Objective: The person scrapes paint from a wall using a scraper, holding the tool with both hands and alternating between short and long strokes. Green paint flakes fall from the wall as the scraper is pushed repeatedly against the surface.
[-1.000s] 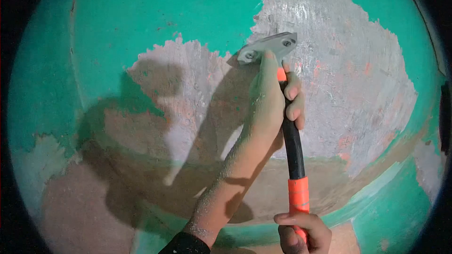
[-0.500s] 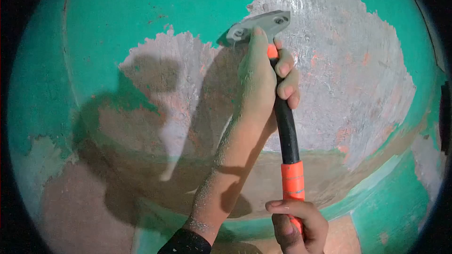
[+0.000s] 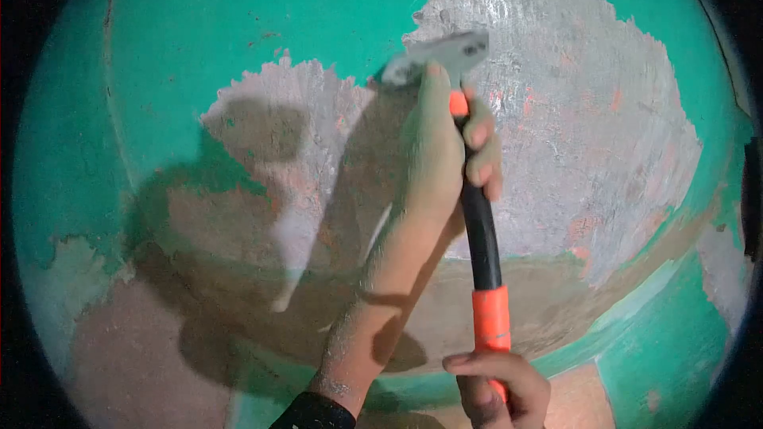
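Note:
A long-handled paint scraper [image 3: 482, 250] has a black shaft, orange grip sections and a wide grey blade head. My left hand [image 3: 441, 147] wraps round the shaft just below the head, its thumb laid up against the metal. Lower down, my right hand [image 3: 505, 389] is closed round the orange handle end. The blade [image 3: 453, 56] lies against the wall at the border between green paint [image 3: 318, 8] and a bare grey patch [image 3: 572, 111]. It is slightly blurred. Pale dust coats my left forearm.
A shadow of my head and arms [image 3: 191, 270] falls on the wall at left. A brownish band [image 3: 509, 310] curves along the lower wall, with green and bare pinkish areas beneath. A thin vertical crack [image 3: 111, 56] runs at upper left.
The scraper and both hands have moved down a little along the wall. A bit more grey surface shows at the paint border near the blade.

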